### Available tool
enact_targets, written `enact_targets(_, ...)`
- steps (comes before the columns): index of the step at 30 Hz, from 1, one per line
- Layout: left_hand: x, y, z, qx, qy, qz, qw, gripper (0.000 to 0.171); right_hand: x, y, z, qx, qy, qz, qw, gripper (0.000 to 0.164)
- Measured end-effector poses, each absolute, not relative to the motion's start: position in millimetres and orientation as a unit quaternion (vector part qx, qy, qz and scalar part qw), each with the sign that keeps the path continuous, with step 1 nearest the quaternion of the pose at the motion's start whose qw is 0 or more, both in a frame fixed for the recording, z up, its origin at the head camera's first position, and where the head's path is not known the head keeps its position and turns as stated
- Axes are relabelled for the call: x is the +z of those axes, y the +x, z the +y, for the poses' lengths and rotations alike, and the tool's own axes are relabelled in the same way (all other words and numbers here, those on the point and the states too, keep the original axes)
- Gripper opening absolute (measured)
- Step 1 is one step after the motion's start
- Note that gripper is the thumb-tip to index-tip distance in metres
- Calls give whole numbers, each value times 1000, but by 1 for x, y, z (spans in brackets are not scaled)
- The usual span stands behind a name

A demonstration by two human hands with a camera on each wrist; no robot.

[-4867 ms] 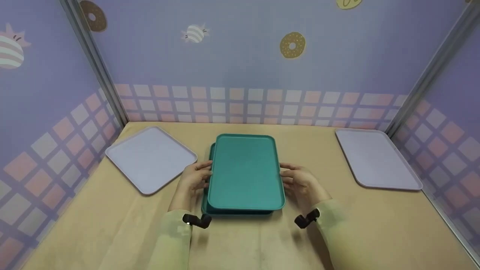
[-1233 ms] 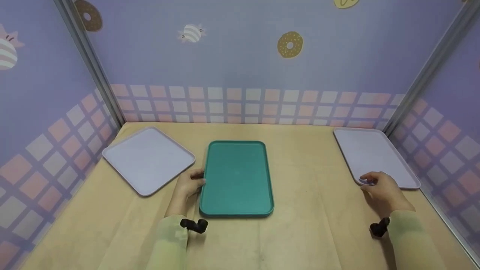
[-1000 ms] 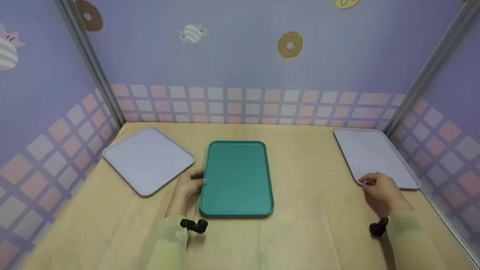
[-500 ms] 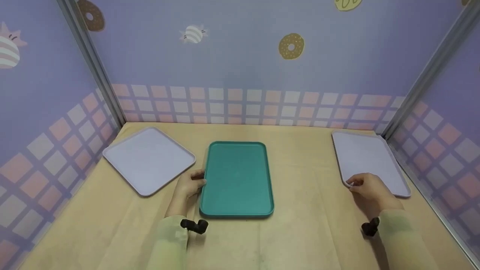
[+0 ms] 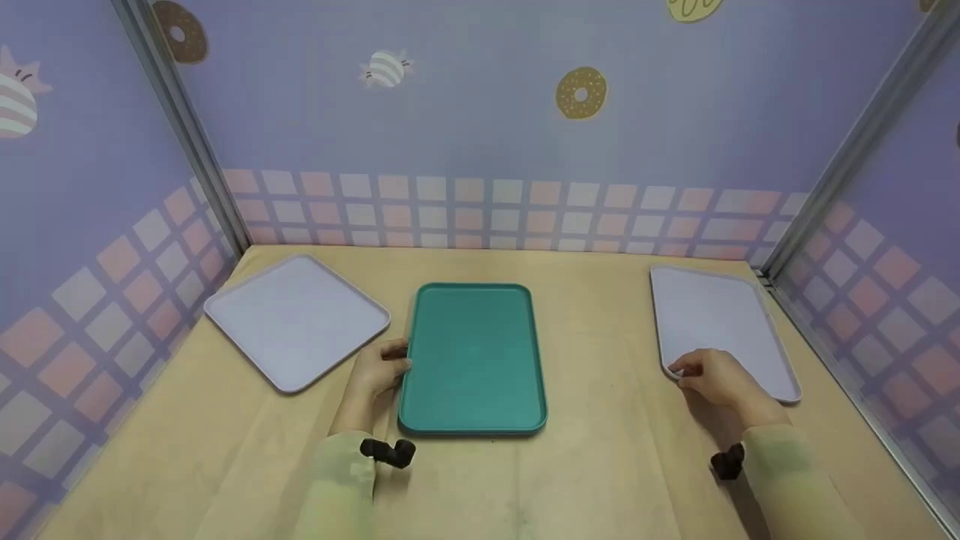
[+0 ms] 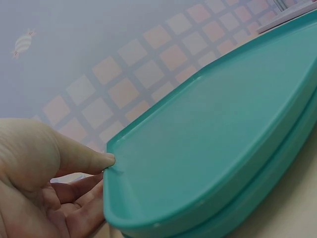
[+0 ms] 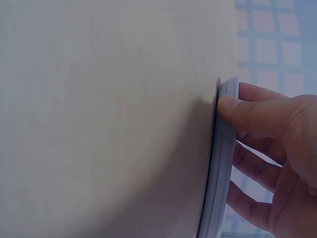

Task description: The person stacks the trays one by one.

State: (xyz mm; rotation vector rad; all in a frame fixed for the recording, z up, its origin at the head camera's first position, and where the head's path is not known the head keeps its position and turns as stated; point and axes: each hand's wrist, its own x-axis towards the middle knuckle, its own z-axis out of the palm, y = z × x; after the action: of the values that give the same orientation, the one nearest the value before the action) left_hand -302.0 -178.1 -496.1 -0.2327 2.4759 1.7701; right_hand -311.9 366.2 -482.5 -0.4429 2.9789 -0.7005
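Two green trays [image 5: 474,360] lie stacked in the middle of the table, edges nearly aligned; the left wrist view shows both rims, one above the other. At the stack's left edge, my left hand [image 5: 379,369] grips the rim of the upper green tray [image 6: 198,144], thumb on top and fingers curled at the side. Over on the right lies a pale lavender tray [image 5: 712,322], slightly turned. Its near-left corner is pinched between the thumb and fingers of my right hand [image 5: 721,379]. The right wrist view shows the thumb on the rim [image 7: 220,148].
Another pale lavender tray [image 5: 300,322] lies at an angle on the left, one corner close to my left hand. Purple patterned walls [image 5: 480,127] enclose the back and sides of the cloth-covered table [image 5: 600,465].
Earlier both hands held the upper green tray, offset over the lower one; now it sits on it. My right hand went to the right lavender tray and has slid it left and nearer.
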Motion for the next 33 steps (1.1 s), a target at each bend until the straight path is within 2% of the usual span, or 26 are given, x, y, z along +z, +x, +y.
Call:
enact_targets(13, -498, -303, -178, 572, -75, 816, 43, 52, -482, -301, 324, -221, -191, 956, 21, 25)
enact_targets(33, -497, -303, -178, 576, -77, 813, 38, 49, -484, -275, 276, -202, -324, 924, -30, 29)
